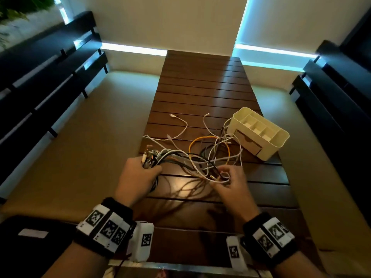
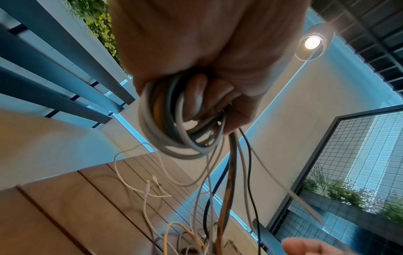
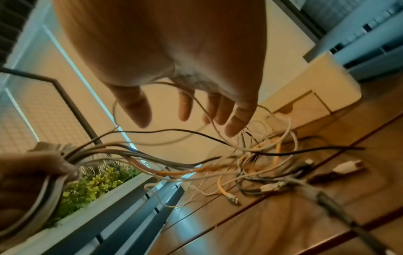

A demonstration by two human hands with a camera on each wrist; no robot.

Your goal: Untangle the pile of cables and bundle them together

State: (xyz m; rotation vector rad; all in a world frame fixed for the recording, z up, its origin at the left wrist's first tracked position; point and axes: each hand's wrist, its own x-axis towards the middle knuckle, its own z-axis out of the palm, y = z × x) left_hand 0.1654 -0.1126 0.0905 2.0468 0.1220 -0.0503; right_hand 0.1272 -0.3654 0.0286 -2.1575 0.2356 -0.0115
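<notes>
far left: dark slatted benches (image 1: 46, 77) along the wall, green plants (image 1: 12, 9) in the corner. slatted wooden tabletop (image 1: 202, 81) runs away from the viewer, long axis front to back.

left hand (image 1: 136, 177) at the near left edge of the tabletop, fingers curled tight round a coil (image 2: 174, 131) of grey, white and dark cables; several plug ends (image 1: 149, 155) stick up out of the fist. left wrist view shows the loops wound through the fingers (image 2: 196, 96) and loose strands hanging down toward the wood.

from the fist the strands run rightward, roughly across the tabletop, into the tangle (image 1: 212, 155) lying mid-tabletop. in it: an orange cable (image 1: 200, 140) in an open loop, a black cable (image 1: 204, 152), several white ones. two white cables (image 1: 180, 125) trail off toward the far end, plugs pointing away.

right hand (image 1: 230, 183) just right of centre, raised over the near edge of the tangle. head view: fingertips drawn together on a thin white loop (image 1: 222, 178). right wrist view: fingers (image 3: 237, 120) look spread and nearly straight with a white strand draped over them. whether it pinches, i cannot tell.

right of the tangle: a cream organiser (image 1: 259, 133) with open compartments and a small drawer, set at an angle, some strands touching its near-left corner and blocking that side. more dark benches (image 1: 337, 97) far right.
</notes>
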